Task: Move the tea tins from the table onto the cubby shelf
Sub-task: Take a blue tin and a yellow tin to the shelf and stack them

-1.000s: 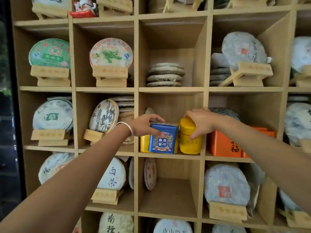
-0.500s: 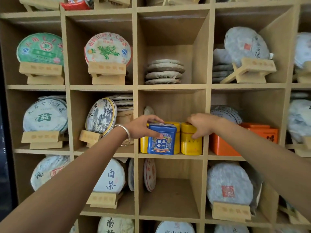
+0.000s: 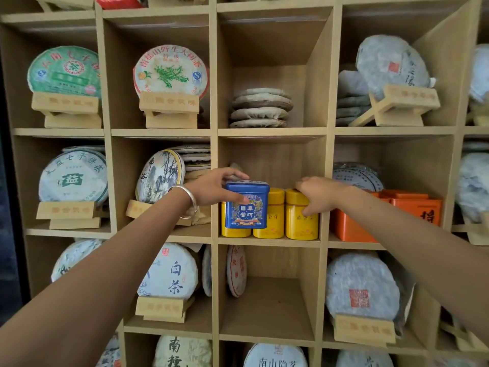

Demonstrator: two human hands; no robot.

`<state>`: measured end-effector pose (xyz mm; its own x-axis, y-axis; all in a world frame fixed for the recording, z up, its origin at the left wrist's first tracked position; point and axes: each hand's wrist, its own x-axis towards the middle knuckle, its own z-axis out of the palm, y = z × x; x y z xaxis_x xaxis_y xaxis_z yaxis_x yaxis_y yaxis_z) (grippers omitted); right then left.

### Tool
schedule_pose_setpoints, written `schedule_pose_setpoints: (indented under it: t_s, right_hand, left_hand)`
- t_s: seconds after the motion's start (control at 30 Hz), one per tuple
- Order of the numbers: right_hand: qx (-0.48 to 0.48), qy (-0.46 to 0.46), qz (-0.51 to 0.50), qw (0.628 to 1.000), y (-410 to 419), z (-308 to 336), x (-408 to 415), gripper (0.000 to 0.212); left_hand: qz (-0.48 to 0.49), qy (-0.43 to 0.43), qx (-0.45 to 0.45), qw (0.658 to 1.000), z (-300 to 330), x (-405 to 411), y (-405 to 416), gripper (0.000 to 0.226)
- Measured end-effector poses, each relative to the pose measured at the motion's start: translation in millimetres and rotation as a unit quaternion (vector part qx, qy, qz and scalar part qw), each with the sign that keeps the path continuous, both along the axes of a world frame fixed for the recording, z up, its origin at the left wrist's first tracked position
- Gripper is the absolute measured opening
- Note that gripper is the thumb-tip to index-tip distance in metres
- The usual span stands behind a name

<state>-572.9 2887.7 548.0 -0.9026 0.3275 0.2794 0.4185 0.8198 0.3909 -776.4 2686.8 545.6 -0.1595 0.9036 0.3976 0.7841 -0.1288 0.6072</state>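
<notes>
A blue tea tin is held at the front of the middle cubby. My left hand grips it from its top left, thumb on its face. Behind and beside it stand three yellow tins: one mostly hidden, one in the middle, and one at the right. My right hand wraps the top of that right yellow tin, which rests on the shelf board against the cubby's right wall.
Orange tins fill the cubby to the right. Wrapped tea cakes on wooden stands occupy most other cubbies. The cubby below the middle one holds only a red-printed cake at its left.
The right yellow tin has come down from a lifted, tilted position to stand on the shelf board. The blue tin shifted slightly; the view moved closer.
</notes>
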Motion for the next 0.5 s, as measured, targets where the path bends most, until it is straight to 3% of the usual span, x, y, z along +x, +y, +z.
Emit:
schedule_pose_setpoints:
  t_s: [0.17,0.27,0.37,0.5]
  right_hand:
    - [-0.016,0.007,-0.008,1.000,-3,2,3,0.049]
    - [-0.057,0.099,0.050,0.992,-7,10,7,0.052]
    - [-0.160,0.219,0.113,0.956,-19,19,6,0.055]
    - [-0.333,0.256,0.128,0.899,-33,18,-3,0.074]
  left_hand:
    - [0.002,0.003,0.019,1.000,7,4,1,0.049]
    - [-0.003,0.004,0.028,1.000,14,6,3,0.052]
    - [-0.002,0.002,0.055,0.999,21,13,8,0.051]
    - [-0.013,-0.007,0.075,0.997,32,23,18,0.050]
